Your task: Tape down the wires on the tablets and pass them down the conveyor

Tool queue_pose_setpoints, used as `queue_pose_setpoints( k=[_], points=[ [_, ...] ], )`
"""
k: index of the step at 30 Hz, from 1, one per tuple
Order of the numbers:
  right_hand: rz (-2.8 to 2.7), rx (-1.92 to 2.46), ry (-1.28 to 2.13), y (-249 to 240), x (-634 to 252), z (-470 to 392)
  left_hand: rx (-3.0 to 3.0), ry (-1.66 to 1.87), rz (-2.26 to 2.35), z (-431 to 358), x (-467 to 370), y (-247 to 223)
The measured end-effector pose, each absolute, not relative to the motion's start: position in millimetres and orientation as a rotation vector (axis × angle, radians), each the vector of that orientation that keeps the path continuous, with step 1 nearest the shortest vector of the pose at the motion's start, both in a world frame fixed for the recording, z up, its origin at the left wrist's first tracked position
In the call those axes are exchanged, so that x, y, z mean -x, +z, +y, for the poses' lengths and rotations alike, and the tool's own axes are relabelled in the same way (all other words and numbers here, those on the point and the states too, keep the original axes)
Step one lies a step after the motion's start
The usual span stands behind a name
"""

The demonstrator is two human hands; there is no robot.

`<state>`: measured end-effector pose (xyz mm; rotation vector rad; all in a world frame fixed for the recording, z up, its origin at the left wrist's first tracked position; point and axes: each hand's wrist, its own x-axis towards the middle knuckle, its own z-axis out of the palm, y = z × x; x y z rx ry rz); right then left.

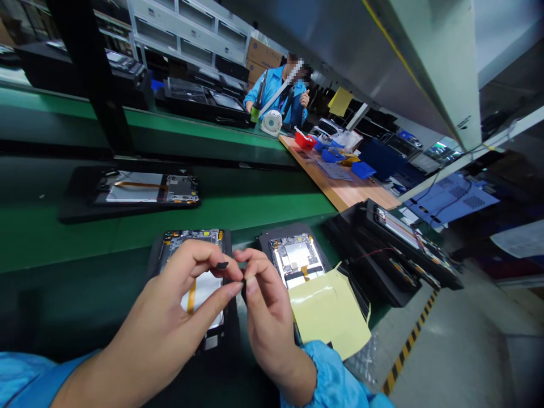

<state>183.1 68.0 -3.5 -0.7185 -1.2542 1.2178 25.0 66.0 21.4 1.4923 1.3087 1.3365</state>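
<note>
My left hand [174,317] is pinched at thumb and fingertip above an opened tablet [203,283] in a black tray. A small black piece [222,265] lies against one of its fingers. My right hand [270,311] meets it fingertip to fingertip, with its thumb and fingers closed on a small dark piece [243,286], partly hidden. Beside my right hand, a yellow sheet [331,311] covers the lower part of a second opened tablet [297,255].
Another opened tablet [148,188] lies in a tray on the green bench [238,212]. Stacked black trays [374,255] stand at the right edge. Behind are a wooden board [344,192] with small bins, a white fan [271,122] and a person in blue [278,90].
</note>
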Motion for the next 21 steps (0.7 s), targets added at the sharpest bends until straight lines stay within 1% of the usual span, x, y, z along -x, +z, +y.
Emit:
queue_pose_setpoints(
  k=[7, 12, 21],
  points=[
    [-1.305, 0.791, 1.173, 1.7, -182.5, 66.6, -1.598, 1.391, 1.249, 64.7, -19.1, 18.3],
    [-1.323, 0.823, 1.172, 1.1, -182.4, 65.1, -1.708, 1.368, 1.254, 63.2, -15.8, 11.3],
    [-1.371, 0.888, 1.075, -2.1, -179.4, 64.7, -1.888, 1.347, 1.136, 65.0, -13.9, 15.0]
  ],
)
